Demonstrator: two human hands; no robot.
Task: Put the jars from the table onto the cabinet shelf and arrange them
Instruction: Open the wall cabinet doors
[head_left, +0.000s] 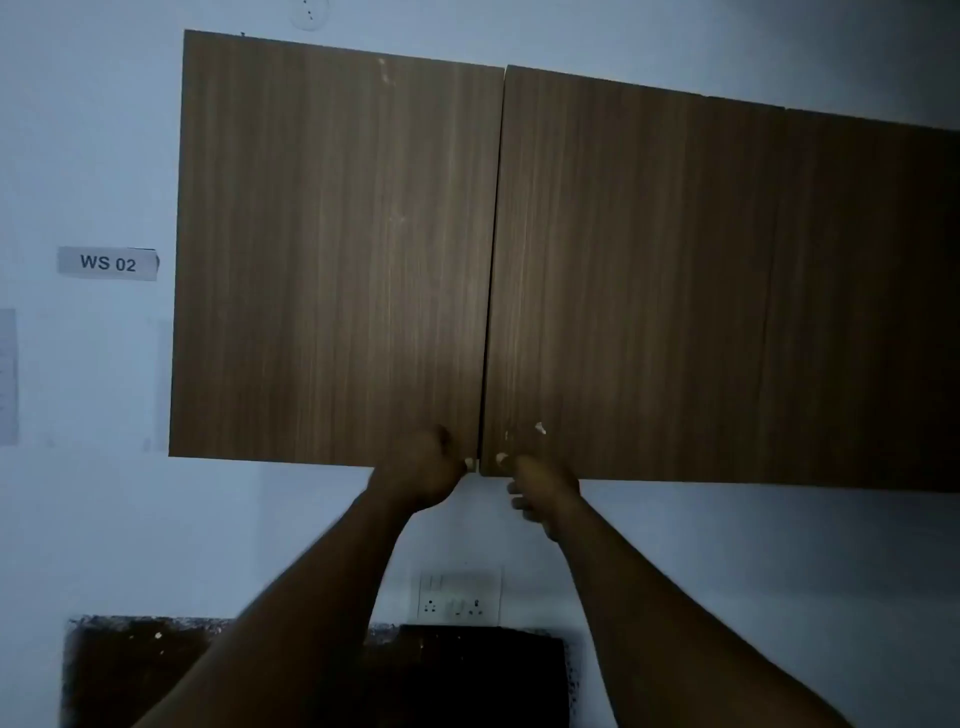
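Wood-grain cabinet (857, 301) fills centre, doors closed. Left hand (423, 470) at 6 o'clock, fingers curled on left door (332, 249) lower corner. Right hand (543, 491) curled likewise on right door (623, 270); blurred, probably gripping edges. Wall label (107, 263) at 9 o'clock reads "WS 02".

Brown wood-grain wall cabinet (332, 249), doors (623, 286) shut.

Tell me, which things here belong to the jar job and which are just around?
Job: left door, right door, left hand and right hand gripping their bottom corners.
Just around: label, socket panel, wall paper.
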